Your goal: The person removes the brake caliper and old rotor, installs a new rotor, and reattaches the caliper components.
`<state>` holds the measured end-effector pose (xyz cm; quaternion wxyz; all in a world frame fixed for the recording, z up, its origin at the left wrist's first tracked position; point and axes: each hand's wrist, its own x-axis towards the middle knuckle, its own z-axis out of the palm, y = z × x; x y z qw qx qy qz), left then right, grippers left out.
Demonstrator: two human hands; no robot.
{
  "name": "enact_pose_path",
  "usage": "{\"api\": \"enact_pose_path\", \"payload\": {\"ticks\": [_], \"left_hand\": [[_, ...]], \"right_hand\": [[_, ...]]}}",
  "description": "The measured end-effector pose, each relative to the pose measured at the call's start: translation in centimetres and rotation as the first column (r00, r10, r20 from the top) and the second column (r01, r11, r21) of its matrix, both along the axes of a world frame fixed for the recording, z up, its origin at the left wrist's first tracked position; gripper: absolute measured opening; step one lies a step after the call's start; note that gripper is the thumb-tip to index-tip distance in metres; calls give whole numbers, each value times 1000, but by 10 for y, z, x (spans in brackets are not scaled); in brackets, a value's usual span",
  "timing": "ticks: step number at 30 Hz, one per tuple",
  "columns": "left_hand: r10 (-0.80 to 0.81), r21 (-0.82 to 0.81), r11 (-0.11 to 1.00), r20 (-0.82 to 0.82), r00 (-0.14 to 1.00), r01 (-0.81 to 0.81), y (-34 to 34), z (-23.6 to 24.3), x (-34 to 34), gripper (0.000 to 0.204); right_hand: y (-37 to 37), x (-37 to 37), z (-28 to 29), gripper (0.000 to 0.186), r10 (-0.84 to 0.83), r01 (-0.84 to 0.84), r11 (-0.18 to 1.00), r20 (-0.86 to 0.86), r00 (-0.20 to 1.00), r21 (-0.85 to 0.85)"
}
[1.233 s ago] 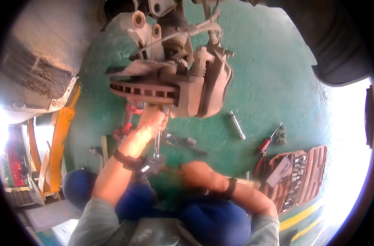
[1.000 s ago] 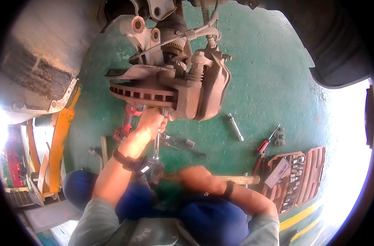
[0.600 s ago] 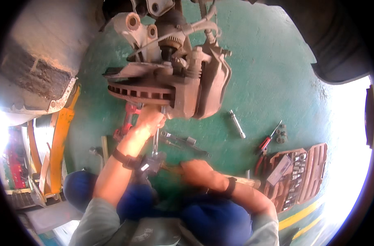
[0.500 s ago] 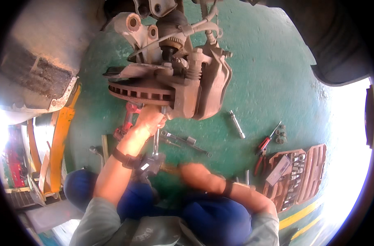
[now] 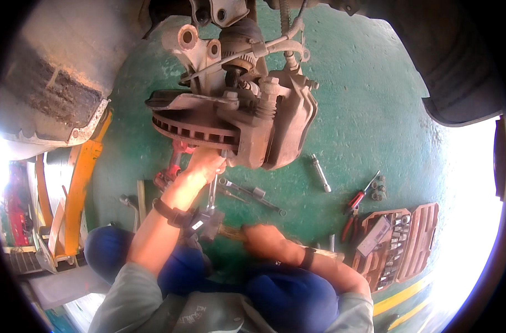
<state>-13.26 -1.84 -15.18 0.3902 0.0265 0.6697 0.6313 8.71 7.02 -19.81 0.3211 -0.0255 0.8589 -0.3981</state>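
My left hand [image 5: 207,162] is wrapped round a metal bar [image 5: 212,191], holding it upright against the underside of the rusty brake disc [image 5: 194,131]. The bar's upper end is partly hidden by my fingers and the disc. My right hand [image 5: 264,240] grips the wooden handle of a hammer [image 5: 211,225]. Its dark head is at the bar's lower end; whether they touch I cannot tell. The disc sits in a hub assembly with a brake caliper [image 5: 283,125] on its right. Above it is the drive shaft joint [image 5: 239,47].
A red power tool [image 5: 172,169] lies beyond my left forearm. On the green floor [image 5: 369,122] are wrenches [image 5: 253,194], a socket [image 5: 321,173], a red screwdriver [image 5: 364,191], red pliers [image 5: 350,222] and an open socket case [image 5: 394,247]. A yellow metal stand [image 5: 83,188] is at the left.
The brake assembly sits slightly lower and further right in view. My right hand and the hammer handle, blurred before, are now sharper. Both grips are unchanged.
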Motion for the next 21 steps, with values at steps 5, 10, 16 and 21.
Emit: {"api": "enact_pose_path", "payload": {"ticks": [5, 10, 16, 21], "left_hand": [[22, -50, 999, -3, 1000, -22, 4, 9, 3, 17], [39, -40, 998, -8, 999, -39, 11, 13, 6, 11], [-15, 28, 1000, 74, 997, 13, 1, -3, -1, 12], [-9, 13, 1000, 91, 996, 8, -1, -7, -7, 11]], "right_hand": [[-5, -4, -5, 24, 1, -3, 998, 35, 999, 56], [-8, 1, 3, 26, 117, -115, 992, 36, 992, -43], [-16, 8, -26, 29, -5, 6, 1000, 41, 999, -28], [2, -4, -3, 35, 161, -161, 987, -58, 985, 13]]}}
